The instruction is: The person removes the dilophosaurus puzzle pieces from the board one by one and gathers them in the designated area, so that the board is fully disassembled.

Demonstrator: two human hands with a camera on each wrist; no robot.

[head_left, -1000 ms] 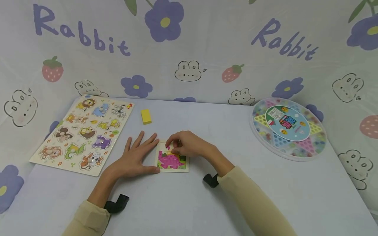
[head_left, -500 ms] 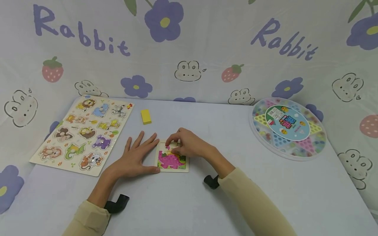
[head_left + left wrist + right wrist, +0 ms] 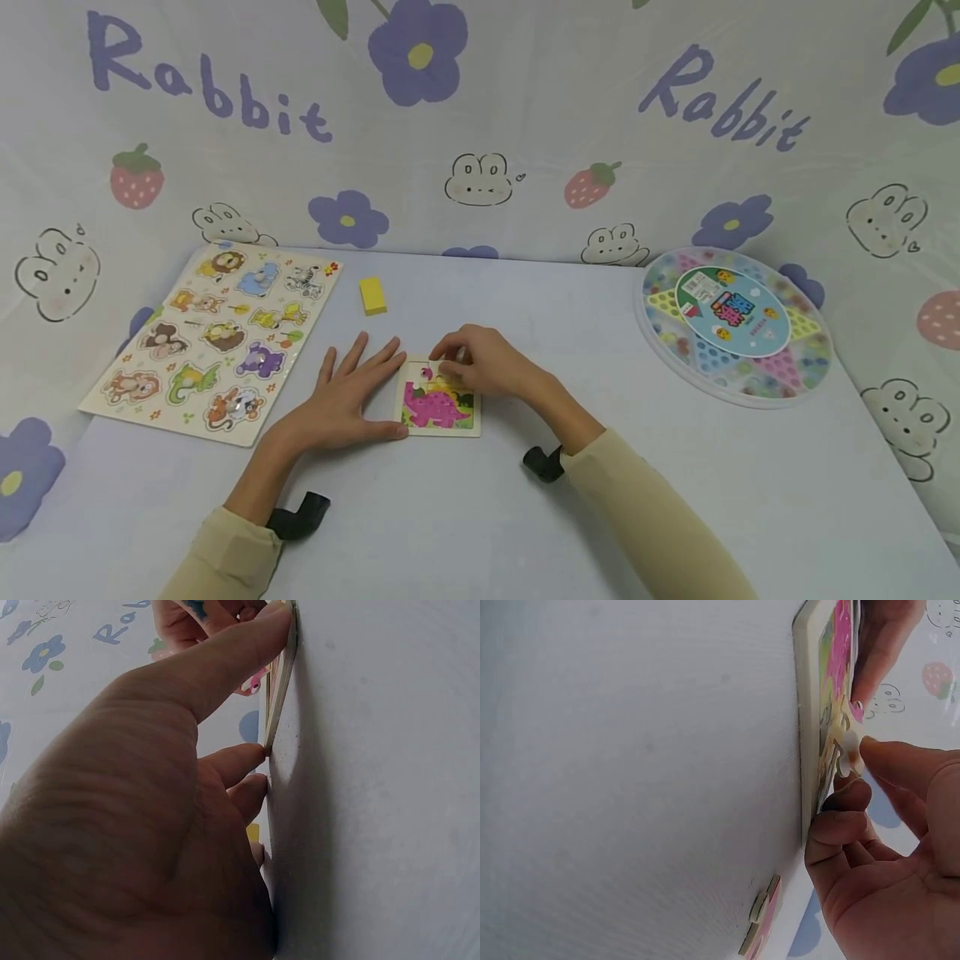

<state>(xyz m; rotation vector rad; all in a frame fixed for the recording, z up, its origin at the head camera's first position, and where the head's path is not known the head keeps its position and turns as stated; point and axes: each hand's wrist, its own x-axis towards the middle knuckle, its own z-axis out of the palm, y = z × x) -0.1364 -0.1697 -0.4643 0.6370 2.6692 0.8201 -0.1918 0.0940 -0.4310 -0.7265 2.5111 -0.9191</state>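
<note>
A small dinosaur jigsaw puzzle [image 3: 438,408] in a pale frame lies mid-table in the head view, a pink dinosaur across its lower half. My left hand [image 3: 352,403] rests flat at its left side with fingers spread; thumb and index fingertip touch the frame's edge. Over the puzzle's upper right, my right hand [image 3: 483,360] pinches a puzzle piece [image 3: 850,752] between thumb and fingers, tilted against the picture in the right wrist view. In the head view the right fingers hide much of that corner. Another loose puzzle piece [image 3: 763,919], pink on its face, lies beside the right hand.
An animal peg board [image 3: 217,342] lies to the left, and a yellow block [image 3: 372,296] sits behind the left hand. At the back right is a round Chinese checkers board [image 3: 735,327]. A printed cloth [image 3: 480,100] hangs behind the table.
My right fingertips have shifted slightly right over the puzzle, uncovering more of the dinosaur's pink head. The left hand stays in place against the frame.
</note>
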